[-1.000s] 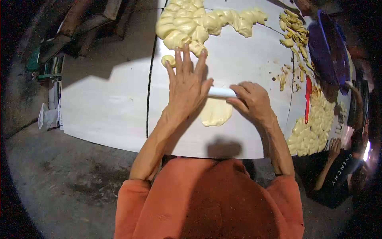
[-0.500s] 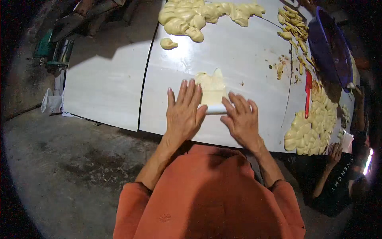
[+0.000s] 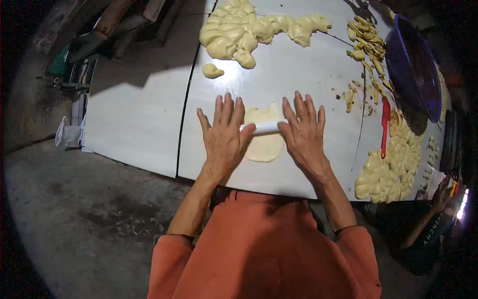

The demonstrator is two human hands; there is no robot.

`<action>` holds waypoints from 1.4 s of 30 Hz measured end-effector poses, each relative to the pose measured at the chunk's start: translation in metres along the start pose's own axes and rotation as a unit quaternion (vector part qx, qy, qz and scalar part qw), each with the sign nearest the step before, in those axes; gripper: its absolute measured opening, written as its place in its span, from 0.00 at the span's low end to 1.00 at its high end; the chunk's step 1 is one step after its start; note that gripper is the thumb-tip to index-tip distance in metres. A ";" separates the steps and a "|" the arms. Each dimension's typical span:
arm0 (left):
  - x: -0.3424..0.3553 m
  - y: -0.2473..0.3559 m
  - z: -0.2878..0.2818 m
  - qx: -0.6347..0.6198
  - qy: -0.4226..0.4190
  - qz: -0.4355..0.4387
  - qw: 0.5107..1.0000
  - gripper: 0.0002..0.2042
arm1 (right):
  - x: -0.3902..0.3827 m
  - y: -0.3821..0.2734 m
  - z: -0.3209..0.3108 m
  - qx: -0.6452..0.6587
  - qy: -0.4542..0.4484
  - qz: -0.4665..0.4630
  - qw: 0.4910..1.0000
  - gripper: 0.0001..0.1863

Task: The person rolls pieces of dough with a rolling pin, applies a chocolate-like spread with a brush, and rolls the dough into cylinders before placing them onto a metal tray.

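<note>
Left hand [image 3: 224, 142] and right hand [image 3: 306, 139] rest unclenched on the rolling pin [image 3: 266, 127], dough heap [image 3: 226, 36] at eleven o'clock, basin [image 3: 411, 70] at two

Near the centre of the frame, the left hand [image 3: 222, 142] and the right hand [image 3: 305, 139] are palm down, fingers [image 3: 227, 108] straight and spread, thumbs [image 3: 247, 133] turned inward; forearms [image 3: 195, 202] slant from below.

Rolling pin [image 3: 267, 127]: white. Dough sheet [image 3: 265, 150]: pale yellow. Table [image 3: 134, 124]: white, dark-seamed. Near right edge: basin [image 3: 411, 70], purple-blue; long tool [image 3: 385, 127], red.
</note>
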State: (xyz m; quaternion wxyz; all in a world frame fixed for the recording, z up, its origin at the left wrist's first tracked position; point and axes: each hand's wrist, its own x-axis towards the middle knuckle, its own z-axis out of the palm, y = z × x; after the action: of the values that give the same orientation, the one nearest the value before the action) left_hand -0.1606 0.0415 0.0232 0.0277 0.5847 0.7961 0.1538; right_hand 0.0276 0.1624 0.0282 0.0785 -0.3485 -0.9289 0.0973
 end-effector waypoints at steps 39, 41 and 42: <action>0.254 0.007 0.013 -0.193 0.087 0.155 0.965 0.15 | 0.239 0.216 -0.019 0.192 0.177 0.301 0.917 0.26; 0.277 0.017 0.027 -0.205 0.103 0.163 0.960 0.16 | 0.256 0.219 -0.016 0.132 0.214 0.222 0.942 0.28; 0.289 0.026 0.034 -0.199 0.090 0.159 0.963 0.18 | 0.264 0.217 -0.018 0.076 0.167 0.188 0.965 0.28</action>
State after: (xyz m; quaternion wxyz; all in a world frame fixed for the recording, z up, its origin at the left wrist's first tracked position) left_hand -0.2202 0.3276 0.0370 0.0470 0.6704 0.6453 0.3632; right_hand -0.0277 0.4996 0.0148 0.2388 -0.5215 -0.8102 0.1207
